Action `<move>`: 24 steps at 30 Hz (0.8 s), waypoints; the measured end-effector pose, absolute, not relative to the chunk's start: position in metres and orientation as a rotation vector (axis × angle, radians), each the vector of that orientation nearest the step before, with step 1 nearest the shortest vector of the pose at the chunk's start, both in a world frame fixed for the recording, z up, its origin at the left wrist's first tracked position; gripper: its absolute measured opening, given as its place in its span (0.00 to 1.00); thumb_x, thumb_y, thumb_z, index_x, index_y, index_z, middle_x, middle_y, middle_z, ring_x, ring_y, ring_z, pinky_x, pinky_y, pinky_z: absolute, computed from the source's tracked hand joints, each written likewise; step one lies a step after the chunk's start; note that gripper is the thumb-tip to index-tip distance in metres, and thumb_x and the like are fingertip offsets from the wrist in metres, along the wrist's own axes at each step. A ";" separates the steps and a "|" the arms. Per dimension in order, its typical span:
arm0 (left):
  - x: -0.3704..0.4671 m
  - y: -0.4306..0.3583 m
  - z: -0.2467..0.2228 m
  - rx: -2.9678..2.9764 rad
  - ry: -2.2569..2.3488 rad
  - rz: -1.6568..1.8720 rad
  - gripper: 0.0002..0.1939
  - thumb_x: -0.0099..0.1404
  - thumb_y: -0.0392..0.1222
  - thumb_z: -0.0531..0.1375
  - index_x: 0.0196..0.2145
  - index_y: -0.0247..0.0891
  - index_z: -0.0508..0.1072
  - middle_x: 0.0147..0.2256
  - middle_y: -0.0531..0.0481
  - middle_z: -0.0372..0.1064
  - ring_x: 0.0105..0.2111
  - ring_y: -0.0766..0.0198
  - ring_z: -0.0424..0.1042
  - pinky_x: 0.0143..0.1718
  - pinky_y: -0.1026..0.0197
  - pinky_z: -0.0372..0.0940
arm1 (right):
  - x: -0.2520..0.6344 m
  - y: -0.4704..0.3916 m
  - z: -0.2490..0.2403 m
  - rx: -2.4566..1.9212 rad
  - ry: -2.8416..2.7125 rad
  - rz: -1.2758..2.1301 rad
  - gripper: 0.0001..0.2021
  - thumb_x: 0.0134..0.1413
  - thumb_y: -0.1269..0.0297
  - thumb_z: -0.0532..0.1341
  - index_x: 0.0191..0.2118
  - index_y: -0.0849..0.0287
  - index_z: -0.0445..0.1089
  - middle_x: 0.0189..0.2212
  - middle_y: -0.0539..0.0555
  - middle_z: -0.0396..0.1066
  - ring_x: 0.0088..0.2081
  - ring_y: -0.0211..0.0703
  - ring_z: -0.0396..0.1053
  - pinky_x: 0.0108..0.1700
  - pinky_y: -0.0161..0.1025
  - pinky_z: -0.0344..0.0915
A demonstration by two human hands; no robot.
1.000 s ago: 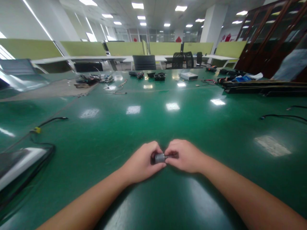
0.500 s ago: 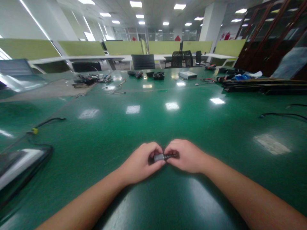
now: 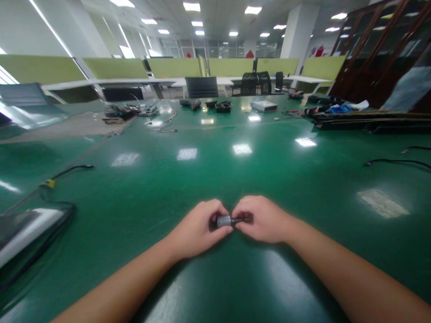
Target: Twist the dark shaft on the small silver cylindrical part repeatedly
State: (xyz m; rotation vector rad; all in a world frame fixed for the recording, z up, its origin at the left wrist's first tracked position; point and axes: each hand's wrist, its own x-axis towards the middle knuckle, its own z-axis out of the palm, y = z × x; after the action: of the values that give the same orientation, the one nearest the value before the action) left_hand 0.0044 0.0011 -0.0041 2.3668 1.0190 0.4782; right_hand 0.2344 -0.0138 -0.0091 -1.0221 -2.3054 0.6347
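Observation:
Both hands meet low in the middle of the view, just over the green tabletop point(image 3: 215, 175). Between the curled fingers and thumb of my left hand point(image 3: 202, 229) is a small grey metal cylinder point(image 3: 223, 220), its left end dark and partly hidden by the palm. A thin dark shaft point(image 3: 239, 220) juts from the cylinder's right end. My right hand point(image 3: 264, 220) is closed around that shaft, with thumb and fingertips pinching it. The shaft's far end is lost under the right fingers. Whether cylinder and shaft are one piece, I cannot tell.
At the left edge lies a white-and-black device point(image 3: 30, 229) with a black cable point(image 3: 72, 168) beyond it. Another black cable point(image 3: 397, 160) reaches in from the right. Dark long bars point(image 3: 367, 121), a flat grey box point(image 3: 264, 106) and black parts point(image 3: 222, 106) sit farther back.

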 end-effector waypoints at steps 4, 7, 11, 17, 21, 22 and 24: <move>0.004 0.001 -0.003 2.364 1.020 0.471 0.09 0.65 0.45 0.64 0.39 0.40 0.72 0.33 0.52 0.71 0.33 0.61 0.69 0.35 0.60 0.60 | 0.237 -0.013 -0.009 -1.032 -2.321 0.617 0.06 0.50 0.74 0.65 0.35 0.59 0.75 0.29 0.50 0.72 0.32 0.39 0.67 0.36 0.35 0.60; 0.005 0.001 -0.003 2.368 1.027 0.462 0.09 0.64 0.46 0.65 0.39 0.40 0.72 0.33 0.52 0.70 0.33 0.60 0.69 0.35 0.60 0.59 | 0.239 -0.013 -0.009 -1.041 -2.326 0.616 0.07 0.49 0.74 0.65 0.35 0.59 0.75 0.29 0.50 0.72 0.32 0.38 0.66 0.36 0.34 0.60; 0.005 0.000 -0.003 2.370 1.029 0.464 0.09 0.64 0.46 0.65 0.39 0.39 0.72 0.33 0.52 0.70 0.32 0.61 0.69 0.34 0.60 0.59 | 0.243 -0.013 -0.009 -1.068 -2.327 0.633 0.07 0.49 0.74 0.65 0.35 0.58 0.75 0.30 0.49 0.72 0.32 0.38 0.66 0.36 0.35 0.60; 0.003 0.000 -0.005 2.369 1.038 0.469 0.10 0.64 0.46 0.65 0.39 0.40 0.72 0.33 0.52 0.70 0.33 0.60 0.69 0.34 0.60 0.59 | 0.245 -0.014 -0.008 -1.091 -2.336 0.611 0.07 0.46 0.74 0.65 0.34 0.58 0.74 0.29 0.49 0.71 0.33 0.38 0.66 0.36 0.35 0.60; 0.003 0.000 -0.004 2.372 1.045 0.464 0.10 0.64 0.46 0.65 0.39 0.40 0.72 0.33 0.52 0.71 0.33 0.60 0.69 0.35 0.60 0.59 | 0.245 -0.014 -0.007 -1.118 -2.331 0.614 0.05 0.47 0.72 0.67 0.33 0.58 0.74 0.29 0.49 0.71 0.32 0.38 0.66 0.36 0.34 0.59; 0.004 0.000 -0.004 2.370 1.048 0.463 0.10 0.64 0.46 0.65 0.39 0.40 0.72 0.33 0.52 0.71 0.33 0.60 0.69 0.35 0.60 0.59 | 0.246 -0.013 -0.007 -1.126 -2.334 0.613 0.05 0.47 0.72 0.67 0.33 0.58 0.74 0.29 0.49 0.71 0.32 0.38 0.66 0.36 0.34 0.59; 0.004 0.000 -0.004 2.365 1.055 0.460 0.10 0.64 0.46 0.65 0.39 0.40 0.72 0.34 0.52 0.71 0.33 0.60 0.69 0.35 0.60 0.60 | 0.249 -0.012 -0.005 -1.133 -2.344 0.630 0.05 0.47 0.73 0.67 0.33 0.58 0.74 0.28 0.48 0.71 0.31 0.37 0.66 0.35 0.34 0.59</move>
State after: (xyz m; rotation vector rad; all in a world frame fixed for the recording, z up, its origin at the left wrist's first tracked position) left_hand 0.0039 -0.0005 -0.0037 2.3654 1.0554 0.4603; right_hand 0.2486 -0.0119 -0.0055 -1.1333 -2.3437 0.6302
